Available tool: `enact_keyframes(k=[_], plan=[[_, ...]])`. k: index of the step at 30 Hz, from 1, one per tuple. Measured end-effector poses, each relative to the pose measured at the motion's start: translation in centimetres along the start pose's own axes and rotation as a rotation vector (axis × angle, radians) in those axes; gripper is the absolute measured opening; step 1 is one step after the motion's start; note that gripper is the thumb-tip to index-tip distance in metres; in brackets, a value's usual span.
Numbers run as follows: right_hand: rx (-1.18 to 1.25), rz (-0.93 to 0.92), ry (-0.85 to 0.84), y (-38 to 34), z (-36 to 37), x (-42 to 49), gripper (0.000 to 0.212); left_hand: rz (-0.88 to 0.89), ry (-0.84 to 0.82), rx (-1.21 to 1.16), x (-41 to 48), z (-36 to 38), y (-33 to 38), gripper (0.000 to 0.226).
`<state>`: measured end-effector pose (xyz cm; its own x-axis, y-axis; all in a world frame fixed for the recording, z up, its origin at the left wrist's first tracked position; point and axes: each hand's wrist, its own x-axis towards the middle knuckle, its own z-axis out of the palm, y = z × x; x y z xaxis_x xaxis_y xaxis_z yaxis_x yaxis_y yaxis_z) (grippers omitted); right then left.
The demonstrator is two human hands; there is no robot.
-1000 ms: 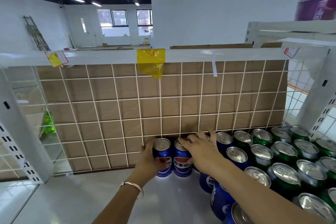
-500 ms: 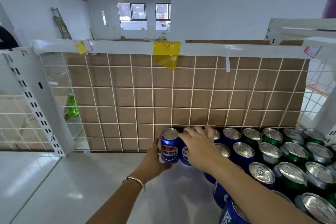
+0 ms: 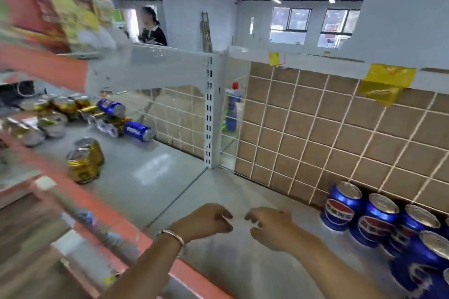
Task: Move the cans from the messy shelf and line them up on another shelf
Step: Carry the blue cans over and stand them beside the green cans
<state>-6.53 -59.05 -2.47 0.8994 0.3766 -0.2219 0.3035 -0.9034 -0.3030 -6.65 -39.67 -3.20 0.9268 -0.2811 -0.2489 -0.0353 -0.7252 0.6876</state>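
My left hand and my right hand hover side by side above the bare white shelf, fingers loosely curled and holding nothing. To their right stand upright blue Pepsi cans in rows against the tiled back panel. On the left shelf the cans lie in a mess: two gold cans stand near the front, two blue cans lie on their sides, and several gold cans are heaped behind. The view is blurred at the left.
A white slotted upright and wire mesh divide the two shelves. An orange shelf edge runs across the front. A bottle with a red cap stands behind the mesh. A person stands far back. Boxes sit on the upper left shelf.
Both hands have let go of the two blue cans, which now stand at the end of the rows. The hands drew back and left, and the view swung left to the messy shelf.
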Motion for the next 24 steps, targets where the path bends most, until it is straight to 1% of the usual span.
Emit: enact_keyframes(k=[5, 11, 14, 18, 21, 24], plan=[[0.009, -0.063, -0.064, -8.9, 0.9, 4.0, 0.033, -0.087, 0.093, -0.092, -5.7, -5.6, -6.6, 0.034], [0.033, -0.141, -0.116, -21.0, 3.4, 8.2, 0.032, -0.169, 0.166, -0.106, -12.6, -12.4, -16.0, 0.031], [0.046, -0.151, -0.117, -25.9, 4.7, 10.2, 0.035, -0.193, 0.213, -0.062, -15.5, -15.2, -20.3, 0.032], [0.059, -0.141, -0.098, -30.1, 6.4, 12.7, 0.034, -0.196, 0.219, -0.058, -18.2, -18.4, -24.5, 0.035], [0.014, -0.063, -0.046, -31.7, 6.5, 14.4, 0.033, -0.212, 0.221, -0.056, -19.0, -20.6, -26.8, 0.033], [-0.007, 0.014, 0.018, -33.1, 6.2, 16.2, 0.033, -0.227, 0.237, -0.126, -19.3, -22.9, -28.5, 0.027]])
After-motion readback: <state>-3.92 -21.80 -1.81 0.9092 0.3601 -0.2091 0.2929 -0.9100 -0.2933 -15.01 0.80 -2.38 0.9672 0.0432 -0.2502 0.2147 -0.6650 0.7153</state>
